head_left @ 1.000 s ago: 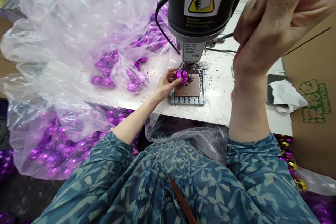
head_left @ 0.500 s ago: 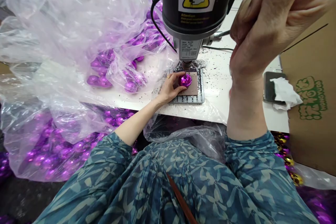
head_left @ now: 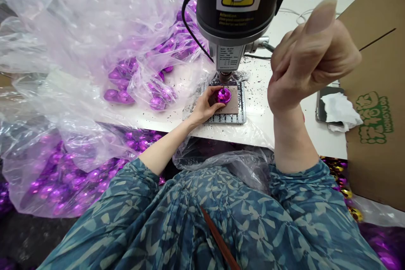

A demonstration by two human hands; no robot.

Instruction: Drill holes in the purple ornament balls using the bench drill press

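Note:
With thumb and fingers curled about its left side, my left hand [head_left: 205, 106] grips a shiny purple faceted ball [head_left: 224, 95]. The ball sits on a small brown board [head_left: 233, 105] on the slotted metal base [head_left: 242, 114] of a drill press [head_left: 234, 25]. Just above the ball is the chuck [head_left: 225, 76]; the bit's tip is hard to make out. Raised at the right, my right hand [head_left: 308, 61] is closed around the end of the press's lever [head_left: 268, 45], whose grip the fingers hide.
Clear plastic bags [head_left: 95, 29] with purple balls [head_left: 118, 95] spread over the left side. More balls [head_left: 69, 177] lie bagged below the table edge. Dark shavings litter the white table [head_left: 259, 105]. A phone [head_left: 322, 105] under white tissue [head_left: 340, 109] and a cardboard box [head_left: 376, 93] stand right.
My right hand has come down and slightly left, turning with the lever. My left hand and the purple ball stay in place under the chuck.

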